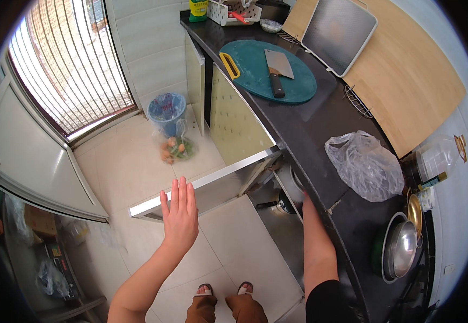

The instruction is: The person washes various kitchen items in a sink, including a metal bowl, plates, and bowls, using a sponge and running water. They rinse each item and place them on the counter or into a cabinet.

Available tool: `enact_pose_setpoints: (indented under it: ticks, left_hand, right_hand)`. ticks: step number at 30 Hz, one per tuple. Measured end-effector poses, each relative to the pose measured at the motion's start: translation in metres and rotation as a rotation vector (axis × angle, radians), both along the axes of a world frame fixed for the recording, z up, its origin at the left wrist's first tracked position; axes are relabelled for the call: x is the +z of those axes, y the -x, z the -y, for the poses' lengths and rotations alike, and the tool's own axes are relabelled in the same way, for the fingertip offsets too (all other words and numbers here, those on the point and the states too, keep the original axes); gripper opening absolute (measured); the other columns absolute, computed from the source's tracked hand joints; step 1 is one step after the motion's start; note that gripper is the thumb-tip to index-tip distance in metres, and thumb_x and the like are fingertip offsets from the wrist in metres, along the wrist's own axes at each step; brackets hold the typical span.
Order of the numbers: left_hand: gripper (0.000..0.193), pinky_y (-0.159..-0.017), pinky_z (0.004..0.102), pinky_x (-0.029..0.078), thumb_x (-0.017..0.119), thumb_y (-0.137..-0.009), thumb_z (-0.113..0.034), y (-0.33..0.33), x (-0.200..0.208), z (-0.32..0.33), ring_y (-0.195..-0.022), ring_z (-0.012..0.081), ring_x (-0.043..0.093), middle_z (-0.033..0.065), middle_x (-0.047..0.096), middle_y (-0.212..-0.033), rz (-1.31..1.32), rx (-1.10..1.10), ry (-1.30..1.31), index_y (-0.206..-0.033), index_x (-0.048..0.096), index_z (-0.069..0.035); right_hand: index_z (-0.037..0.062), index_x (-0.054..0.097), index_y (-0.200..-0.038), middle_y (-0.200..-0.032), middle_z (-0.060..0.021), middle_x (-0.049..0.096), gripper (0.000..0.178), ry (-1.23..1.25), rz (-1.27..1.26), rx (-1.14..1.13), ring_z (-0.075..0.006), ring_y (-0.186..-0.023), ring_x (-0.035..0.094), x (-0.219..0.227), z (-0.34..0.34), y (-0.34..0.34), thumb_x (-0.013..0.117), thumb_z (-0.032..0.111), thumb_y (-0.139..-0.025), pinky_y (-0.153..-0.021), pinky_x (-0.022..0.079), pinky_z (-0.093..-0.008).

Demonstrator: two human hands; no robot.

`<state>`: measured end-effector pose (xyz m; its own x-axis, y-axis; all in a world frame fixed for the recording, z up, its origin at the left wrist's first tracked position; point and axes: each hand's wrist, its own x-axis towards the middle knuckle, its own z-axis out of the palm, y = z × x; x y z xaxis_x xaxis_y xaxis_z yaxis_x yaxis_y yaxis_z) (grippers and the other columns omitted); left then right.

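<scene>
My left hand (180,215) is raised with its fingers stretched out, holding nothing. It is close to the top edge of the swung-out cabinet door (217,176); I cannot tell if they touch. My right forearm (320,250) reaches under the counter into the lower cabinet, and the hand is hidden behind the counter edge. Near it on the cabinet shelf are a metal pot or bowl (289,180), partly seen, and below that a dark pan (284,202) with a black handle.
On the black counter (331,118) lie a teal round cutting board (244,59) with a cleaver (280,64), a clear plastic bag (366,167) and stacked metal bowls (403,248). A blue bin (166,110) and a bag of vegetables (179,149) stand on the floor near the barred door.
</scene>
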<state>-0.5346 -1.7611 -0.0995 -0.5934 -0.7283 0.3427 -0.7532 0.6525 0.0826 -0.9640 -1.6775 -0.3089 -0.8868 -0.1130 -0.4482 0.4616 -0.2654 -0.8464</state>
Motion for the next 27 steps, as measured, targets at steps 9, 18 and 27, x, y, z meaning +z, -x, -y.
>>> enact_pose_setpoints:
  ticks: [9,18,27]
  left_hand:
    - [0.071,-0.097,0.0546,0.018,0.063,-0.066,-0.010,-0.001,0.010,-0.003,-0.125,0.0342,0.025,0.0222,0.026,-0.134,-0.021,-0.011,-0.038,-0.125,0.027,0.007]
    - [0.076,-0.102,0.0508,0.012,0.064,-0.067,-0.011,0.007,0.035,-0.013,-0.128,0.0335,0.018,0.0219,0.020,-0.136,0.065,0.020,-0.169,-0.127,0.022,0.007]
    - [0.087,-0.105,0.0454,0.006,0.068,-0.065,-0.021,0.018,0.077,-0.041,-0.131,0.0317,0.007,0.0205,0.010,-0.139,0.321,0.090,-0.334,-0.130,0.016,0.006]
  right_hand:
    - [0.0076,0.049,-0.103,-0.094,-0.0042,0.053,0.022,-0.172,-0.001,0.062,-0.0164,-0.082,0.054,-0.010,-0.001,0.004,0.049,0.020,-0.084,-0.063,0.048,-0.0293]
    - [0.0095,0.051,-0.101,-0.096,-0.0023,0.053,0.023,-0.424,-0.467,0.550,-0.0117,-0.073,0.053,-0.017,-0.096,-0.145,0.051,0.004,-0.079,-0.050,0.045,-0.0243]
    - [0.0043,0.050,-0.107,-0.097,-0.0038,0.058,0.024,-0.209,-0.281,0.798,-0.0103,-0.076,0.055,0.268,-0.234,-0.254,0.051,0.005,-0.083,-0.063,0.045,-0.0220]
